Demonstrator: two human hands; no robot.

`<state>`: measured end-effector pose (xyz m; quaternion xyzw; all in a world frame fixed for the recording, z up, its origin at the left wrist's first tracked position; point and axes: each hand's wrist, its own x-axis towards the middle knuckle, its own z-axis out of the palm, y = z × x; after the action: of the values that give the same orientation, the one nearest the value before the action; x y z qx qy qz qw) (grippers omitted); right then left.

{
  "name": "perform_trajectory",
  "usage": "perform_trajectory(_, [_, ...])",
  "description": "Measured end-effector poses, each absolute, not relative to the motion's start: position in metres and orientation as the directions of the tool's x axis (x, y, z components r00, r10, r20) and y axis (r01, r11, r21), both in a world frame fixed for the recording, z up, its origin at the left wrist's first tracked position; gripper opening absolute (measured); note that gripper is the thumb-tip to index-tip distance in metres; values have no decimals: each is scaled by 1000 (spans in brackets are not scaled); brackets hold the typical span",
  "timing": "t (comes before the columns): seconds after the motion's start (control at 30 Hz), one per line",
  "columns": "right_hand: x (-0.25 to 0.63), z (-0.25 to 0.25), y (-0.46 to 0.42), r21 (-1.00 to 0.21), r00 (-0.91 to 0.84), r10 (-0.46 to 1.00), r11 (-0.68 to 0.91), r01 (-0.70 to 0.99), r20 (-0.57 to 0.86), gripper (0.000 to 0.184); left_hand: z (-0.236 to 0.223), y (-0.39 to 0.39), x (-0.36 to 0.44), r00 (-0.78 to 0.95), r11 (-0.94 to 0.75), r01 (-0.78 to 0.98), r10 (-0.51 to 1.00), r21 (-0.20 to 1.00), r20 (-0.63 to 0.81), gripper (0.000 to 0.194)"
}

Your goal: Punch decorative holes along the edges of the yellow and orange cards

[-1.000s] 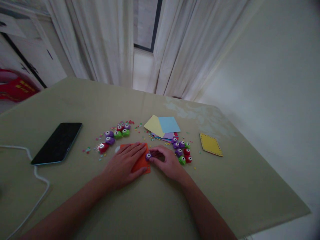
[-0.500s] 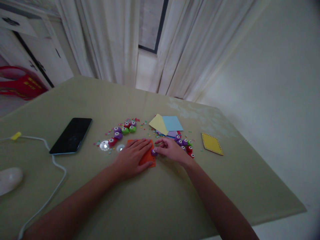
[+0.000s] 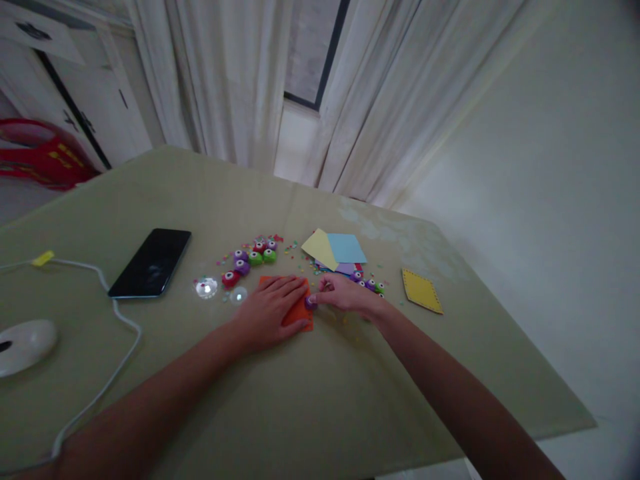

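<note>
My left hand [image 3: 267, 310] lies flat on a sheet of orange paper [image 3: 301, 312], fingers stretched out, covering most of it. At the paper's right edge is a small purple paper punch [image 3: 311, 303] with an eye on top. My right hand [image 3: 337, 293] holds it with the thumb and forefinger; the other fingers are curled. More eye-topped punches in purple, green and red [image 3: 255, 258] stand beyond my left hand. Another group [image 3: 370, 285] is partly hidden behind my right hand. A yellow card [image 3: 421, 291] with small holes along its edges lies to the right.
Several coloured paper sheets [image 3: 347, 248] lie overlapped behind my hands, with tiny confetti around. Two clear round pieces [image 3: 207, 288] are at left. Farther left are a black-screened tablet [image 3: 151, 263], a white cable [image 3: 131, 350] and a white mouse [image 3: 27, 345].
The view has shifted, bringing the mouse into sight at left. My right hand has turned over the purple punch, now hiding more of the group behind it. My left hand stays flat on the orange paper.
</note>
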<state>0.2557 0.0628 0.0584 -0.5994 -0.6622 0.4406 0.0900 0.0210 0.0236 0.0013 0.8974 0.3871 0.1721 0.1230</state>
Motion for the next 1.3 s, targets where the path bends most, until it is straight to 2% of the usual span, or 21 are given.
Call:
perform_trajectory(0.17, [252,64,63,-589,-303,853,-6,808,-425,36,0,24,22,647,-684,640,725,348,236,69])
perform_trajectory(0.4, [249,62,64,-557,-344,829,48,829,-441,31,-1,25,21,652,-696,633,715,339,251,73])
perform_trajectory(0.6, [245,67,65,-531,-339,826,58,846,-450,35,-3,26,21,644,-691,640,721,336,256,73])
perform_trajectory(0.83, [246,59,63,-583,-342,855,59,810,-389,27,-3,26,21,643,-690,636,722,346,257,72])
perform_trajectory(1.0, [258,62,52,-710,-327,867,-43,703,-376,16,3,25,21,640,-659,672,746,338,181,76])
perform_trajectory(1.1, [276,70,47,-606,-232,901,-42,794,-366,19,5,24,21,638,-647,681,754,343,157,76])
perform_trajectory(1.2, [292,82,46,-494,-104,959,-42,869,-264,23,4,24,22,638,-649,669,752,362,167,74])
perform_trajectory(1.3, [288,91,44,-439,-85,983,6,898,-162,23,2,25,21,632,-653,657,750,378,197,72])
